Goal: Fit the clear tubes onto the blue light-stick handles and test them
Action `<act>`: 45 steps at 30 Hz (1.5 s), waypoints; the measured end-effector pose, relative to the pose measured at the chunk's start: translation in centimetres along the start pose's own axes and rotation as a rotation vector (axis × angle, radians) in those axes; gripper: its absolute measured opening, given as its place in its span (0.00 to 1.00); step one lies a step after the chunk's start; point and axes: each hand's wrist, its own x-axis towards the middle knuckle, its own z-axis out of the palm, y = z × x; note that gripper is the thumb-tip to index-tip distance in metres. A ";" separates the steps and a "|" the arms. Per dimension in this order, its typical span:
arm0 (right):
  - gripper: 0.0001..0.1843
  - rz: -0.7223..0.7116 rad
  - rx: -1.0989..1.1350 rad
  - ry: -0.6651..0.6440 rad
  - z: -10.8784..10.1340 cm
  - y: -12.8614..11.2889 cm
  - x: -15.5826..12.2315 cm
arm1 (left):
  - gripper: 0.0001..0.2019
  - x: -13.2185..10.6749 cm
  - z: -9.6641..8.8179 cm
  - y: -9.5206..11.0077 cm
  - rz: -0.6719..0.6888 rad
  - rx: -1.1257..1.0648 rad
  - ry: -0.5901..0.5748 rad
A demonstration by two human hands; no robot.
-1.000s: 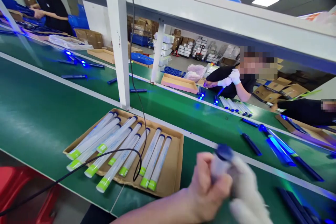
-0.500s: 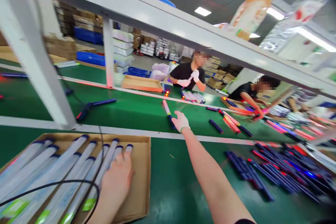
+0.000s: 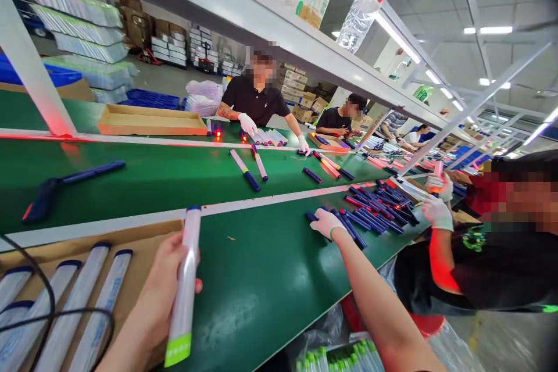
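My bare left hand (image 3: 163, 279) is wrapped round a whitish translucent tube (image 3: 185, 290) with a navy cap and a lime-green band, held upright at the right edge of the cardboard tray (image 3: 143, 244). More such tubes (image 3: 89, 285) lie side by side in that tray. In a white glove, my right hand (image 3: 328, 223) reaches to the near end of a heap of navy handles (image 3: 375, 209). Its fingers close over one navy handle (image 3: 311, 217), partly hidden under them.
On the green belt (image 3: 183, 174) lie two lit sticks (image 3: 246, 171) and a navy tool-like piece (image 3: 47, 195). A black cable (image 3: 52, 317) loops over the tray. A co-worker (image 3: 479, 256) sits at the right, another (image 3: 257, 93) across the belt. A shelf beam (image 3: 209, 29) crosses overhead.
My left hand has lifted a tube out of the tray. My right hand has left the lit stick on the belt and moved to the navy handles. The view has swung right.
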 end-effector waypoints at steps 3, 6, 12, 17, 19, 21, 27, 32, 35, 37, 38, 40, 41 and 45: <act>0.22 -0.154 0.252 -0.104 2.6 -2.5 -3.0 | 0.15 -0.4 2.5 -1.2 -0.169 -0.177 -0.127; 0.43 -0.348 0.525 -0.131 6.0 -4.3 -8.1 | 0.13 -0.3 3.4 -3.1 -0.232 -0.250 -0.191; 0.25 -0.372 0.574 -0.042 8.7 -2.0 -15.6 | 0.14 -0.1 2.6 -4.3 -0.173 -0.370 -0.073; 0.20 -0.357 0.201 -0.229 6.8 -0.8 -17.7 | 0.15 0.5 2.0 -2.6 -0.079 -0.538 -0.053; 0.28 -0.375 0.127 -0.304 6.8 -2.4 -19.5 | 0.12 0.9 2.2 -1.7 -0.078 -0.629 -0.059; 0.29 -0.396 0.121 -0.413 7.2 -4.4 -22.5 | 0.09 1.2 2.2 -0.5 -0.110 -0.726 -0.037; 0.31 -0.235 0.428 -0.469 9.2 -7.7 -30.5 | 0.12 1.3 0.8 2.2 -0.112 -0.978 0.013; 0.30 -0.149 0.437 -0.646 11.3 -10.6 -29.3 | 0.11 0.7 0.0 2.3 0.028 -0.983 0.044; 0.30 -0.097 0.447 -0.796 11.0 -11.9 -28.6 | 0.10 0.6 -0.5 2.1 0.122 -0.916 0.029; 0.31 -0.111 0.477 -0.855 10.3 -12.4 -28.7 | 0.11 0.7 -0.9 2.0 0.157 -0.866 0.012; 0.32 -0.130 0.504 -0.832 10.0 -12.5 -28.8 | 0.12 0.7 -1.1 2.1 0.167 -0.846 -0.003; 0.33 -0.168 0.554 -0.741 9.8 -12.7 -29.1 | 0.14 0.8 -1.3 2.1 0.184 -0.839 -0.036; 0.33 -0.183 0.568 -0.691 9.8 -12.8 -29.2 | 0.15 0.9 -1.4 2.2 0.186 -0.855 -0.047; 0.33 -0.225 0.526 -0.550 10.4 -13.7 -29.4 | 0.14 0.8 -1.6 2.2 0.131 -0.969 -0.086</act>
